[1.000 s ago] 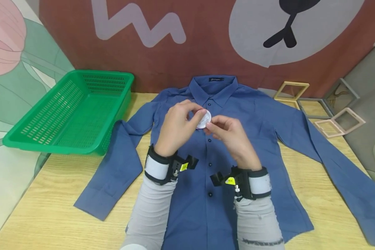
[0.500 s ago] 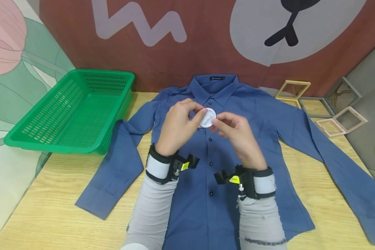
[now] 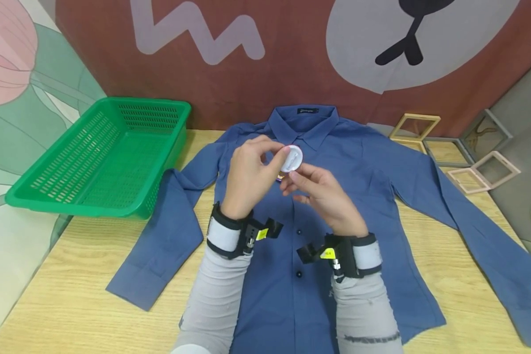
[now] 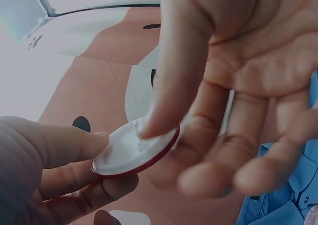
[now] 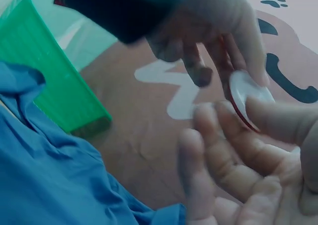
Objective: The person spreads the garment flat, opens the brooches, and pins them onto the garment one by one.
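Between my two hands, above the shirt's button line, is a round pin badge (image 3: 293, 158) with its white back and metal pin turned up. My left hand (image 3: 253, 172) pinches it by the edge, thumb over the back. The right hand (image 3: 325, 196) has its thumb on the badge's lower part and its index finger behind. In the left wrist view the badge (image 4: 117, 158) shows a red rim, and the right thumb lies by the pin. The right wrist view shows the badge (image 5: 242, 88) tilted between both hands. Below lies a blue button-up shirt (image 3: 265, 285), front up, sleeves spread.
A green plastic basket (image 3: 102, 212) stands at the left, close to the left sleeve. Behind the right sleeve are a gold frame (image 3: 421, 117), a grey frame (image 3: 496, 124) and a pink frame (image 3: 477, 179). A patterned cloth wall (image 3: 292, 83) rises behind the wooden table (image 3: 62, 295).
The badge has risen slightly and tilted, so its pin shows more plainly. My right hand moved right, then back left, its fingers now lower under the badge. The left hand barely moved.
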The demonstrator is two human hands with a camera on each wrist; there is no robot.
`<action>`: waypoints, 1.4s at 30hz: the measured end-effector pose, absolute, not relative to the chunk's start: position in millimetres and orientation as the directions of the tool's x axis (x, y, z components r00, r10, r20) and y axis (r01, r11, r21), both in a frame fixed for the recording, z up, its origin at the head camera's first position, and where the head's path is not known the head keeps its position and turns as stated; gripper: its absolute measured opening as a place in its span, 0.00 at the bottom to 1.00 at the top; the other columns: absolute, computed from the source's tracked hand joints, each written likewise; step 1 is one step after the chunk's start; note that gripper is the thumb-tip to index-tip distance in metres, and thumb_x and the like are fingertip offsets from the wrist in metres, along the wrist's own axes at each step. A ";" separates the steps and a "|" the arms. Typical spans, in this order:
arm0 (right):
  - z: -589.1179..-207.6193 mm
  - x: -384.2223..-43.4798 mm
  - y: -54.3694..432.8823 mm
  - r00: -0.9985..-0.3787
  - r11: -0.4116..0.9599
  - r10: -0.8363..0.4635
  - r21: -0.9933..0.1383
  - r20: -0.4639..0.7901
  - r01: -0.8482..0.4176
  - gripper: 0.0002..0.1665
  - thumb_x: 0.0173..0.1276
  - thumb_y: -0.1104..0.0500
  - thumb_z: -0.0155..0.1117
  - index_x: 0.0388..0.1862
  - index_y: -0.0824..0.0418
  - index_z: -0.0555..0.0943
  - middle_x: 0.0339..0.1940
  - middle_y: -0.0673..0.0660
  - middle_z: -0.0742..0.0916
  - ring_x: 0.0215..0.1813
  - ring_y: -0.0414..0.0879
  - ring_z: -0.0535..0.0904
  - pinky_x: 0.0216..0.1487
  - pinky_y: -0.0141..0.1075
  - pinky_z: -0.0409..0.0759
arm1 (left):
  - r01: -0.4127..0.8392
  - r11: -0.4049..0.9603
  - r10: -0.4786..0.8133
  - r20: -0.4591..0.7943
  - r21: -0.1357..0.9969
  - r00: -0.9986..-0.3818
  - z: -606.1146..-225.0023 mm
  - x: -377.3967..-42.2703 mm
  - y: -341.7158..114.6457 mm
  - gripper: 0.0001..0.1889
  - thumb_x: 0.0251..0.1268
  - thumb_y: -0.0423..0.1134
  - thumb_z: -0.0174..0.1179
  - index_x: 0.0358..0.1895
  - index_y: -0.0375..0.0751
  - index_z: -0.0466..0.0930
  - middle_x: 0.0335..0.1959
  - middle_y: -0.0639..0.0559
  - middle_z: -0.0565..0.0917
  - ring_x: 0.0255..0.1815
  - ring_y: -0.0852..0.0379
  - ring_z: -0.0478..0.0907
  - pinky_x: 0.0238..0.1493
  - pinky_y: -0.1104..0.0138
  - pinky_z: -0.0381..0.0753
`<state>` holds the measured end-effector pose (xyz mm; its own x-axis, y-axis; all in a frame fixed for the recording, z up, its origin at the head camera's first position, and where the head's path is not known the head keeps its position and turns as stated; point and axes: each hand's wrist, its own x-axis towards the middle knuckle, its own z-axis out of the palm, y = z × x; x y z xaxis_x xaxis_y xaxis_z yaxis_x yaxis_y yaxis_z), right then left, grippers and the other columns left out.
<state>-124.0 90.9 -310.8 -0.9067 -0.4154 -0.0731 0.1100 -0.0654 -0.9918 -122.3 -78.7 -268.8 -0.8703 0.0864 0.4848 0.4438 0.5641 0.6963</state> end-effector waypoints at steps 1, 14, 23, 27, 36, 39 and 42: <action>-311.7 -124.4 88.7 -0.911 -0.081 -0.406 -0.990 -0.073 0.116 0.12 0.78 0.55 0.54 0.50 0.60 0.80 0.34 0.47 0.86 0.40 0.41 0.82 0.47 0.37 0.75 | 0.443 0.566 0.088 0.483 0.696 -0.871 -269.0 -122.5 -78.6 0.11 0.69 0.39 0.63 0.43 0.36 0.89 0.33 0.46 0.86 0.28 0.52 0.71 0.31 0.65 0.68; -310.6 -125.6 85.4 -0.923 0.012 -0.374 -0.995 -0.094 0.097 0.08 0.76 0.57 0.58 0.43 0.55 0.84 0.33 0.45 0.87 0.41 0.42 0.82 0.47 0.38 0.76 | 0.453 0.556 0.146 0.454 0.697 -0.879 -268.4 -125.2 -83.7 0.13 0.68 0.43 0.64 0.43 0.37 0.89 0.37 0.46 0.88 0.35 0.52 0.78 0.34 0.64 0.76; -311.3 -125.9 87.0 -0.924 0.058 -0.373 -0.996 -0.085 0.068 0.09 0.76 0.56 0.58 0.41 0.57 0.84 0.33 0.45 0.87 0.42 0.43 0.82 0.49 0.42 0.76 | 0.447 0.573 0.181 0.425 0.687 -0.887 -268.7 -125.5 -89.1 0.10 0.68 0.40 0.64 0.42 0.36 0.89 0.37 0.46 0.88 0.39 0.52 0.80 0.38 0.63 0.78; -310.6 -125.4 92.0 -0.937 0.045 -0.341 -0.997 -0.075 0.063 0.10 0.75 0.54 0.59 0.42 0.57 0.84 0.33 0.46 0.87 0.43 0.44 0.82 0.53 0.48 0.74 | 0.453 0.575 0.183 0.432 0.682 -0.883 -269.2 -125.9 -90.2 0.10 0.68 0.39 0.64 0.43 0.36 0.89 0.37 0.45 0.88 0.37 0.52 0.79 0.40 0.63 0.77; -308.8 -125.4 102.8 -0.966 0.020 -0.256 -0.999 -0.040 0.037 0.07 0.74 0.54 0.61 0.37 0.52 0.84 0.32 0.46 0.86 0.42 0.43 0.81 0.48 0.41 0.76 | 0.434 0.604 0.213 0.390 0.669 -0.896 -267.1 -124.3 -95.5 0.09 0.67 0.39 0.65 0.43 0.37 0.89 0.38 0.47 0.88 0.35 0.52 0.76 0.39 0.62 0.73; -309.0 -125.3 102.0 -0.973 -0.007 -0.227 -1.000 -0.028 0.031 0.07 0.74 0.54 0.61 0.36 0.52 0.83 0.31 0.46 0.85 0.41 0.43 0.81 0.47 0.41 0.74 | 0.432 0.601 0.227 0.375 0.672 -0.899 -266.8 -124.3 -96.8 0.09 0.67 0.39 0.64 0.42 0.37 0.89 0.39 0.48 0.88 0.36 0.53 0.77 0.41 0.62 0.75; -309.9 -126.0 96.1 -0.975 -0.063 -0.217 -0.997 -0.036 0.051 0.07 0.74 0.54 0.61 0.36 0.51 0.83 0.30 0.46 0.86 0.39 0.42 0.81 0.45 0.39 0.74 | 0.441 0.592 0.219 0.391 0.675 -0.894 -266.8 -125.1 -98.7 0.08 0.67 0.38 0.64 0.41 0.37 0.88 0.38 0.47 0.88 0.36 0.54 0.79 0.39 0.64 0.77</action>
